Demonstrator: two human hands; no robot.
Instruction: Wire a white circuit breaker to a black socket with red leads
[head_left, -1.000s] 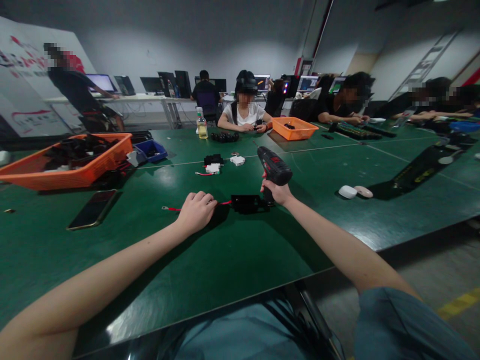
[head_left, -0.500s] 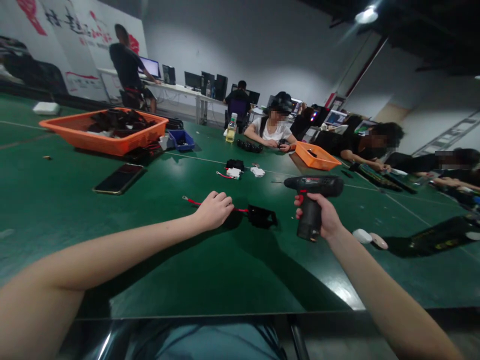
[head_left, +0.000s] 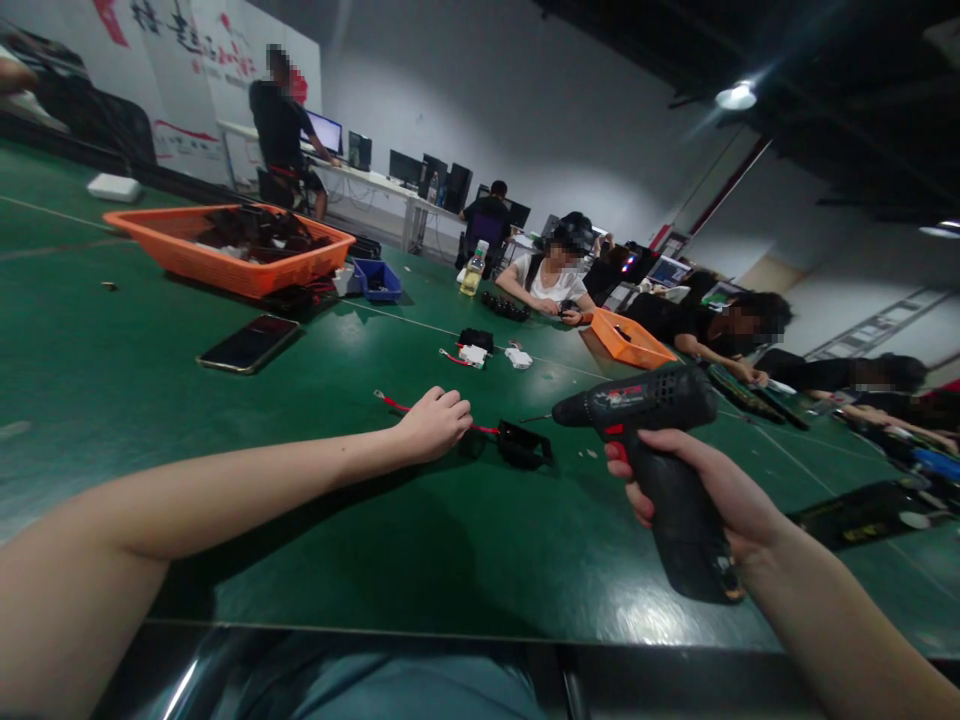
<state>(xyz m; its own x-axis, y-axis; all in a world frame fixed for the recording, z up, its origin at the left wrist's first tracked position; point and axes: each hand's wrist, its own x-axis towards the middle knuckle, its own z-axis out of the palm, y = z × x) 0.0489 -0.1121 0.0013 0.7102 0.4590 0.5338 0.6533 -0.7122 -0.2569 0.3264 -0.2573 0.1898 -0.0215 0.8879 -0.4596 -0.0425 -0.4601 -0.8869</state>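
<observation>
My left hand (head_left: 435, 425) is closed over a red cable (head_left: 394, 403) on the green table. The cable's ring terminal sticks out to the left of my fingers, and its other end runs right into a black plastic housing (head_left: 523, 445) with an opening in it. My right hand (head_left: 697, 490) grips a black cordless drill (head_left: 645, 400) by its handle, a finger by the red trigger. The thin bit points left, its tip just above the black housing; whether they touch I cannot tell. Farther back lie a white connector block (head_left: 473, 355) and a small white piece (head_left: 518, 357).
A phone (head_left: 250, 344) lies at the left, in front of an orange basket (head_left: 225, 272) of black parts and a blue bin (head_left: 377, 281). A bottle (head_left: 474, 270) stands at the back. Across the table, people work near another orange basket (head_left: 630, 338).
The drill has come nearer to me, and its bit has moved left and down to the black housing. My left hand stays on the cable. The view has tilted slightly.
</observation>
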